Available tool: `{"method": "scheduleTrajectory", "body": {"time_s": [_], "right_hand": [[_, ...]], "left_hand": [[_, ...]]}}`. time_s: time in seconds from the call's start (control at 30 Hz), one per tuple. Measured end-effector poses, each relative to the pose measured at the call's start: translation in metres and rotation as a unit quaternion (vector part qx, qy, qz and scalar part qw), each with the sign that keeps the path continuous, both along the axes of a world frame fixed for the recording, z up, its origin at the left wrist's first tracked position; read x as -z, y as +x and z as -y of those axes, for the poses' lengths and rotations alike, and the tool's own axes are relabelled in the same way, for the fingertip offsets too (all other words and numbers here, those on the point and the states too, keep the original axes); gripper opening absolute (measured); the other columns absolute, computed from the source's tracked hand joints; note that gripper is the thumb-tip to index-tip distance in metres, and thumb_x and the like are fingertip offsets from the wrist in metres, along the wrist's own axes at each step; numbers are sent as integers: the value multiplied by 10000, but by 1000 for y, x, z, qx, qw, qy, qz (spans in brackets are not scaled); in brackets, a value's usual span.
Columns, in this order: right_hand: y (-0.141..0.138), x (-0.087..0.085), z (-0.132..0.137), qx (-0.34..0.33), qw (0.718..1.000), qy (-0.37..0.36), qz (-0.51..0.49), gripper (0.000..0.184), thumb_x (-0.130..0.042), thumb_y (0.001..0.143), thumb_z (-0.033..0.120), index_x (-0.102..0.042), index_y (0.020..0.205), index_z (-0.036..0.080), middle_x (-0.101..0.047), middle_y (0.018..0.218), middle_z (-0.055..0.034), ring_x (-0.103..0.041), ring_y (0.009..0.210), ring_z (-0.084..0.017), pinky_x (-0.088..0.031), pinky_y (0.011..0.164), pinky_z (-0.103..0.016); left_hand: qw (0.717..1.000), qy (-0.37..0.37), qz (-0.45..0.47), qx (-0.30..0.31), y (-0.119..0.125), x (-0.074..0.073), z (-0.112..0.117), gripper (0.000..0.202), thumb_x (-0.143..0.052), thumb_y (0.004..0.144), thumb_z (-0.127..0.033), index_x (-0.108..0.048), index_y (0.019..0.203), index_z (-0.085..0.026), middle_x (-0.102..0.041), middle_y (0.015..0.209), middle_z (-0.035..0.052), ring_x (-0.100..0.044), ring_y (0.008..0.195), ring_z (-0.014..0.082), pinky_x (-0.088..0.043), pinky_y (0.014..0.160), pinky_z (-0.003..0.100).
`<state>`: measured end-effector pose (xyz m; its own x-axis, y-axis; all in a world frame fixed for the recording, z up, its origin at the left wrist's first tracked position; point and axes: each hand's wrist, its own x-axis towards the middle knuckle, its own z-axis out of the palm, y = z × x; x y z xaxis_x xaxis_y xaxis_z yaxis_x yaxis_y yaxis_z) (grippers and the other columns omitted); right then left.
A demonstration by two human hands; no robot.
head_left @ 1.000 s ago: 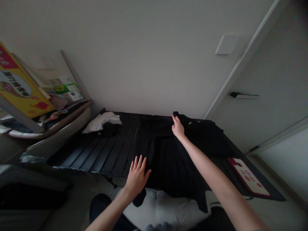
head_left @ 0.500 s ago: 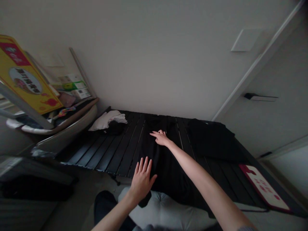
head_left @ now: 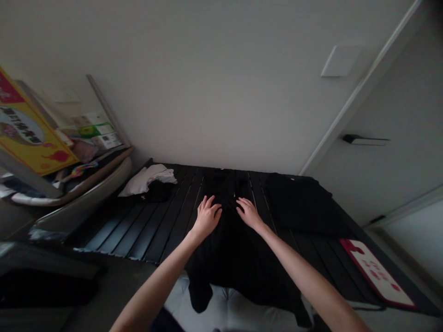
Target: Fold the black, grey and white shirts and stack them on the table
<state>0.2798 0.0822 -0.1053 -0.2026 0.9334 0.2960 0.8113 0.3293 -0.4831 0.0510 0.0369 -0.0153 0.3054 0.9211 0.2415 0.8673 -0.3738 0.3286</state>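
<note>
A black garment [head_left: 235,249] lies across the middle of a black slatted table [head_left: 134,230] and drapes over its front edge. Sleeve-like ends hang down in front of a grey padded seat [head_left: 221,302]. My left hand [head_left: 208,216] rests on the garment's left side, fingers apart and slightly bent. On the other side, my right hand [head_left: 249,215] lies on the same cloth, also with fingers apart. Neither hand visibly grips the fabric. Dark folds blend together, so the garment's exact kind is unclear.
A folded black garment [head_left: 304,203] lies right of my hands, with a red-edged white board [head_left: 377,272] nearer the corner. Left on the table are a pale cloth [head_left: 148,179] and a dark cloth [head_left: 159,192]. A yellow box [head_left: 31,133] stands far left; a wall [head_left: 214,92] rises behind.
My left hand has moved forward from the front edge onto the garment. My right hand has shifted rightward and nearer me; the cloth has been pulled toward me, hanging lower.
</note>
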Motion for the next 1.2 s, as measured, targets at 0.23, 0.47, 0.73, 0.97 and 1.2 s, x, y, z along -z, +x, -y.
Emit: {"method": "scheduleTrajectory", "body": {"time_s": [0.23, 0.47, 0.73, 0.97, 1.2], "right_hand": [[-16, 6, 14, -18, 998, -52, 19, 521, -443, 908, 255, -434, 1401, 86, -402, 1479, -161, -247, 1430, -249, -240, 1154, -473], [-13, -6, 22, -22, 997, -74, -10, 530, -436, 919, 313, -441, 1400, 92, -358, 1508, -140, -238, 1432, -255, -216, 1165, -473], [-21, -33, 61, -7, 995, -94, -42, 558, -557, 842, 274, -460, 1371, 122, -374, 1483, -169, -377, 1364, -264, -358, 1105, -407], [-12, -66, 117, 72, 984, -146, 74, 399, -550, 822, 199, -495, 1215, 160, -607, 1154, -167, -605, 1095, -295, -528, 828, -389], [-2, -75, 164, 124, 955, -211, 169, 358, -553, 850, 266, -475, 1183, 159, -658, 1056, -179, -693, 864, -313, -521, 639, -377]], "left_hand": [[994, -87, -27, 63, 53, 18, -72, 394, -444, 928, -517, -595, 1269, -388, -157, 1596, -10, -38, 1444, 417, -171, 1102, 644], [992, -75, -98, 19, 53, 33, -117, 555, -412, 927, -363, -378, 1451, -181, -298, 1547, 92, -62, 1465, 301, -157, 1129, 606], [987, -35, -82, -136, 17, 13, -155, 642, -272, 953, -421, -216, 1506, -98, -32, 1602, 118, 32, 1464, 320, -132, 1137, 587], [982, -88, -87, -143, 13, 22, -145, 684, -441, 904, -446, -274, 1487, -130, -59, 1597, 157, -6, 1446, 406, -153, 1120, 601], [994, -19, -82, -64, 25, 22, -85, 582, -475, 898, -347, -360, 1440, -170, -153, 1587, 129, -64, 1457, 337, -196, 1132, 541]]}}
